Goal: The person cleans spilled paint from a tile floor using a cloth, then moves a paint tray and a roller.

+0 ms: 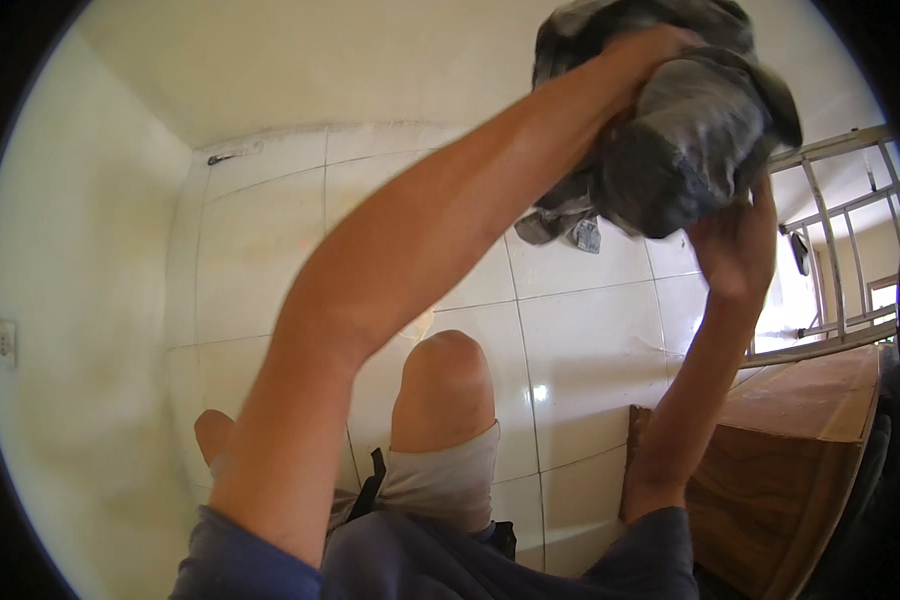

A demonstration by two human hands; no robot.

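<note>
A bulky bundle of dark grey cloth (690, 127), perhaps a garment or a soft bag, is held up in front of me at the upper right. My left hand (664, 46) reaches across and grips its upper folds, with the fingers partly hidden. From below, my right hand (736, 236) holds the bundle's lower right side, its fingertips out of sight behind the fabric. Just under the bundle show two small grey cloth pieces (586, 235). Whether they hang from it or lie on the floor, I cannot tell.
White floor tiles (585, 322) spread around my bent knees. A brown wooden cabinet (772, 480) stands close to my right arm, with a metal ladder-like frame (825, 247) beyond it. Pale walls bound the left and far sides; the left one bears a power outlet (4, 342).
</note>
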